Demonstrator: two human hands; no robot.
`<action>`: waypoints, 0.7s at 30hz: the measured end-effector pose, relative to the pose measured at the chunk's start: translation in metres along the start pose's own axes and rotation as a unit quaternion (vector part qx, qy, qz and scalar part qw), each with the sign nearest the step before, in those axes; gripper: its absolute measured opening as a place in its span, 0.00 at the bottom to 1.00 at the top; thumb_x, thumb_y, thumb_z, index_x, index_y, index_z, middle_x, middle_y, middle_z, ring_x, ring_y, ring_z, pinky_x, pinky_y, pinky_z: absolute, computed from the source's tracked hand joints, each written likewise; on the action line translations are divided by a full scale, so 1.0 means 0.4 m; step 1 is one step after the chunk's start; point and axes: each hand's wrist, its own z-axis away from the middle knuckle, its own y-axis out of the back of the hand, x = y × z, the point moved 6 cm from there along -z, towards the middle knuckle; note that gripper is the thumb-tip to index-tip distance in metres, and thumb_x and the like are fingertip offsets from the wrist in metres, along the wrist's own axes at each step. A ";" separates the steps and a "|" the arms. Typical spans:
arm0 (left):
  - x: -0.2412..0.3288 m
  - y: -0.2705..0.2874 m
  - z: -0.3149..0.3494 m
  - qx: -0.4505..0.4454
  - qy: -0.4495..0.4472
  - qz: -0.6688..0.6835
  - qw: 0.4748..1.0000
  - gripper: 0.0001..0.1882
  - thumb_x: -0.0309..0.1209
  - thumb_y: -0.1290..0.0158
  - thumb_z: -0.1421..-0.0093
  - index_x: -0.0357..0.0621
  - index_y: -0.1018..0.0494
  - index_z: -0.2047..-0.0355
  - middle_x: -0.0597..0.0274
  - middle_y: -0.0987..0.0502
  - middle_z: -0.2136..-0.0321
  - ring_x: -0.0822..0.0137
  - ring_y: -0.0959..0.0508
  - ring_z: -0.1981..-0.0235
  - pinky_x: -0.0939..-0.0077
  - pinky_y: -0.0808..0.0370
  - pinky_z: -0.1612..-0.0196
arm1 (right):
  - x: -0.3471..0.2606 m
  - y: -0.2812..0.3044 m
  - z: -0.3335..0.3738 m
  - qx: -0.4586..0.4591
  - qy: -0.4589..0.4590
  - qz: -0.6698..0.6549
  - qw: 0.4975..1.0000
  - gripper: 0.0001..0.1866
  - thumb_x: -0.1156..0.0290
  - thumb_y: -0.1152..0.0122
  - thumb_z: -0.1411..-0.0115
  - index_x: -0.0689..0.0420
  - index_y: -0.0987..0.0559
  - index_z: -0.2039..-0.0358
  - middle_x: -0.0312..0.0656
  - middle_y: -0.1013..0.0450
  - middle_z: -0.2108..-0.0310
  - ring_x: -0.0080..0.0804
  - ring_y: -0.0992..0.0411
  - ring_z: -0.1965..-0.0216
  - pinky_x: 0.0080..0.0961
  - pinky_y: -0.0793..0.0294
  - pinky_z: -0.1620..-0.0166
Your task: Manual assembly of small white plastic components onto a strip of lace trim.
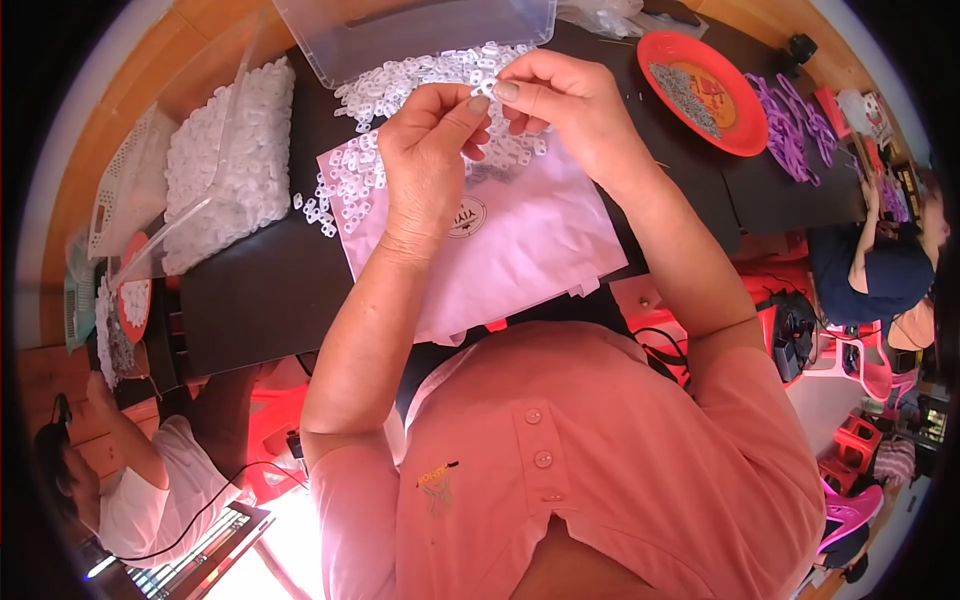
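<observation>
Your left hand [428, 150] and right hand [560, 100] pinch one small white plastic clip [484, 89] between their fingertips, just above the pale pink plastic bag [520, 250] strewn with loose clips.

Assembly workshop (shared table [250, 290], heaped plastic parts [230, 150])
</observation>
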 end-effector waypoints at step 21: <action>-0.026 -0.002 0.007 0.021 0.035 0.026 0.999 0.07 0.26 0.45 0.40 0.33 0.26 0.68 0.61 0.24 0.77 0.72 0.27 0.79 0.80 0.30 0.75 | -0.009 -0.007 0.006 0.027 0.011 0.059 0.998 0.08 0.71 0.41 0.42 0.64 0.23 0.71 0.34 0.29 0.81 0.18 0.32 0.80 0.18 0.32 0.76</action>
